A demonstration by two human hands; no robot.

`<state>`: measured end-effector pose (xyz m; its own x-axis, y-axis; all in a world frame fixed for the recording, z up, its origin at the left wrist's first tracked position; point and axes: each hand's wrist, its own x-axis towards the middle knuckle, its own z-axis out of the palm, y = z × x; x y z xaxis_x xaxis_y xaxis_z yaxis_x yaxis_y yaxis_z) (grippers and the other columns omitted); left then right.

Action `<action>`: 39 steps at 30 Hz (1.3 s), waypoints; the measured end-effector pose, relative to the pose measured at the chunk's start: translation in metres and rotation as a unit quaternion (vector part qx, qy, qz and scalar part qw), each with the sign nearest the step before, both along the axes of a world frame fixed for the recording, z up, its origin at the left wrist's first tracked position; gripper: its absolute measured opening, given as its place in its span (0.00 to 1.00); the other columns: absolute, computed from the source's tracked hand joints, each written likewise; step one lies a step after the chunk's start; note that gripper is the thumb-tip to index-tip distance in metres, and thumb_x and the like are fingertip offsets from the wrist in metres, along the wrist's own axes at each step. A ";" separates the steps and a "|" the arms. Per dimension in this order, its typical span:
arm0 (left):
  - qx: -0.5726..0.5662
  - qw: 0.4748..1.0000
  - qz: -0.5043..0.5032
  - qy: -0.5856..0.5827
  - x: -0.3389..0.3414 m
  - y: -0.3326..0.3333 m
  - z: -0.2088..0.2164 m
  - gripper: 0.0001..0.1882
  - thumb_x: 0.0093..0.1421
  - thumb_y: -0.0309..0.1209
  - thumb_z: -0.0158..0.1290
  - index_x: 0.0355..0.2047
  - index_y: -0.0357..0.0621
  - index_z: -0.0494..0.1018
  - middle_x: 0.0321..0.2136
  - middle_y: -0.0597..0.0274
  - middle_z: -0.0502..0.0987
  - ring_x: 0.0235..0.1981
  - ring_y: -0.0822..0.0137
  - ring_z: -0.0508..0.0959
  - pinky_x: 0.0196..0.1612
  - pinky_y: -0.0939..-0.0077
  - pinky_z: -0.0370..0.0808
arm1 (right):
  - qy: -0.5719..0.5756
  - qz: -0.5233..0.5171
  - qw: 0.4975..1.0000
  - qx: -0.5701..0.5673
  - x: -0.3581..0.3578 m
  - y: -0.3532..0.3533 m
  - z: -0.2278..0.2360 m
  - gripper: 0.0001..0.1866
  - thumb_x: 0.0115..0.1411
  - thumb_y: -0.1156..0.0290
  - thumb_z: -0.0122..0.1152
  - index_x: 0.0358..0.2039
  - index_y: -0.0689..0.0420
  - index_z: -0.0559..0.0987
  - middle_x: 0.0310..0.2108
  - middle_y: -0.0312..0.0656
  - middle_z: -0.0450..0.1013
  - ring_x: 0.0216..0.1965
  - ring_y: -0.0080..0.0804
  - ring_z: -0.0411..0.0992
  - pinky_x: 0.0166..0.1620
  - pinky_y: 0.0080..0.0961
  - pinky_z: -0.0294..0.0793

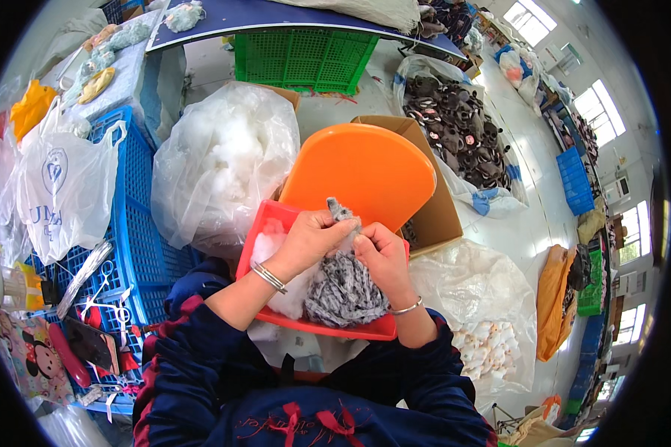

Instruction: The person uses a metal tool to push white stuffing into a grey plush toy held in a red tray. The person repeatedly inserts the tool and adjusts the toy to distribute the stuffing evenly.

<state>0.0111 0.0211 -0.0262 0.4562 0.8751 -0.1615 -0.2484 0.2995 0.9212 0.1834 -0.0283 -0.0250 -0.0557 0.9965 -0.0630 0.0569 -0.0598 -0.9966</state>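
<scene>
The left hand (pixel 306 242) and right hand (pixel 385 257) pinch a small fuzzy grey plush piece (pixel 340 211). Its narrow tip points forward, nearer the left hand.

Bright windows (pixel 601 112) line a seemingly white wall (pixel 634 159) beside pale floor (pixel 548 223).
</scene>
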 end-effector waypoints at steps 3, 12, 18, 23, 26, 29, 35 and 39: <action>-0.014 1.000 -0.008 -0.018 0.004 0.000 -0.007 0.12 0.62 0.36 0.56 0.28 0.41 0.78 0.16 0.74 0.70 0.16 0.83 0.64 0.18 0.85 0.59 | 0.050 0.000 0.998 -0.028 -0.001 0.000 0.001 0.07 0.65 0.73 0.54 0.30 0.59 0.71 0.22 0.28 0.66 0.23 0.12 0.61 0.26 0.12 0.61; -0.033 0.995 0.095 -0.002 -0.022 0.027 0.004 0.12 0.63 0.36 0.55 0.30 0.40 0.78 0.22 0.72 0.75 0.22 0.81 0.70 0.27 0.85 0.67 | -0.056 0.076 0.984 -0.153 0.018 0.006 0.029 0.09 0.65 0.67 0.55 0.29 0.57 0.71 0.20 0.28 0.65 0.21 0.12 0.60 0.24 0.11 0.59; -0.043 0.997 -0.024 -0.067 -0.022 0.024 0.006 0.15 0.65 0.39 0.50 0.32 0.38 0.78 0.26 0.67 0.78 0.27 0.77 0.75 0.34 0.82 0.72 | 0.063 -0.012 0.996 -0.067 0.036 0.015 0.008 0.14 0.68 0.66 0.50 0.24 0.55 0.69 0.17 0.27 0.61 0.16 0.13 0.54 0.20 0.13 0.52; -0.013 0.984 -0.168 -0.049 -0.010 0.013 -0.001 0.15 0.66 0.38 0.48 0.34 0.40 0.77 0.27 0.68 0.78 0.30 0.78 0.75 0.36 0.82 0.72 | 0.129 -0.020 0.989 -0.069 0.020 0.019 0.010 0.13 0.66 0.65 0.55 0.39 0.63 0.78 0.22 0.29 0.67 0.19 0.12 0.60 0.21 0.12 0.57; -0.006 0.974 -0.228 -0.008 -0.003 0.008 -0.010 0.14 0.66 0.38 0.48 0.34 0.40 0.77 0.26 0.69 0.77 0.29 0.78 0.75 0.37 0.83 0.71 | 0.110 0.010 0.989 -0.095 0.009 0.020 0.010 0.12 0.65 0.66 0.56 0.40 0.64 0.78 0.24 0.31 0.70 0.21 0.14 0.65 0.24 0.11 0.63; -0.009 0.969 -0.248 0.005 -0.002 0.004 -0.007 0.15 0.67 0.39 0.48 0.35 0.40 0.76 0.26 0.69 0.76 0.30 0.78 0.73 0.38 0.82 0.70 | 0.068 0.017 0.993 -0.091 0.010 0.018 0.012 0.09 0.64 0.69 0.58 0.37 0.63 0.78 0.24 0.32 0.72 0.24 0.14 0.68 0.27 0.12 0.66; -0.083 0.962 -0.226 -0.126 0.008 -0.002 -0.015 0.19 0.70 0.42 0.43 0.33 0.38 0.72 0.23 0.68 0.69 0.29 0.73 0.70 0.38 0.78 0.69 | 0.116 -0.002 0.992 -0.058 0.017 0.019 0.010 0.07 0.63 0.69 0.59 0.33 0.60 0.77 0.21 0.30 0.69 0.20 0.13 0.63 0.23 0.12 0.61; -0.073 0.954 -0.259 -0.130 0.008 -0.005 -0.016 0.18 0.70 0.41 0.41 0.30 0.39 0.69 0.22 0.68 0.65 0.29 0.72 0.68 0.38 0.76 0.68 | 0.144 -0.100 0.985 0.001 0.043 0.031 0.002 0.07 0.63 0.69 0.59 0.30 0.58 0.76 0.18 0.27 0.65 0.16 0.12 0.57 0.20 0.13 0.55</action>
<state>0.0190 0.0164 -0.0423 0.8624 0.4987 -0.0866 -0.2476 0.5648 0.7872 0.2261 0.0023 -0.0228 0.1262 0.9895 -0.0712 -0.2398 -0.0392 -0.9700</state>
